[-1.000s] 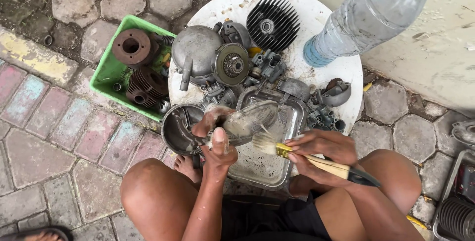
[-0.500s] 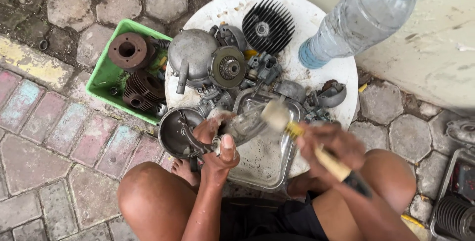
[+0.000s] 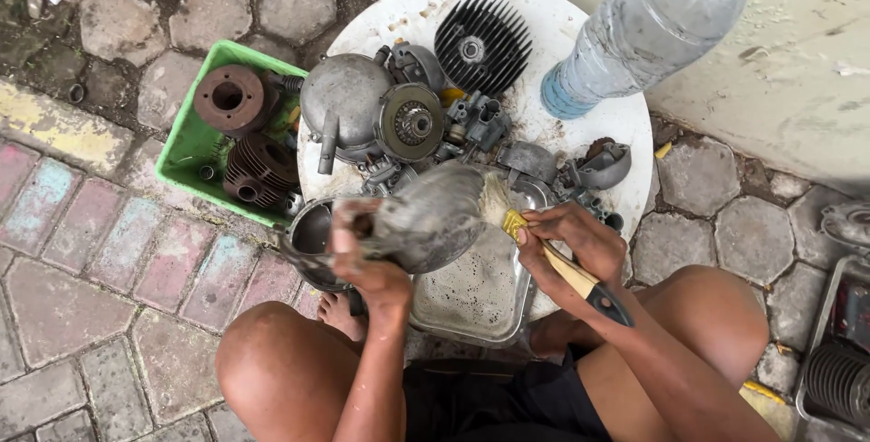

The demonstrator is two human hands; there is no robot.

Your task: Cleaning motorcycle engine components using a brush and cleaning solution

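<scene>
My left hand (image 3: 370, 261) grips a grey metal engine cover (image 3: 433, 216) and holds it tilted over a shallow metal tray (image 3: 476, 301) of cloudy liquid. My right hand (image 3: 566, 247) holds a paintbrush (image 3: 553, 256) with a yellow ferrule and dark handle; its pale bristles press against the cover's right side. I squat with both knees on either side of the tray. The tray rests on the near edge of a round white tabletop (image 3: 580, 61).
On the white top lie a black finned cylinder head (image 3: 482, 43), a grey domed cover (image 3: 344, 102), a round geared part (image 3: 412, 123), small carburettor pieces and a large clear plastic bottle (image 3: 648, 29). A green crate (image 3: 186, 147) of rusty cylinders stands left. A dark bowl (image 3: 313, 238) sits by my left hand.
The engine cover has been lifted and turned higher in my left hand. The brush moved up from the tray's front to the cover's right side.
</scene>
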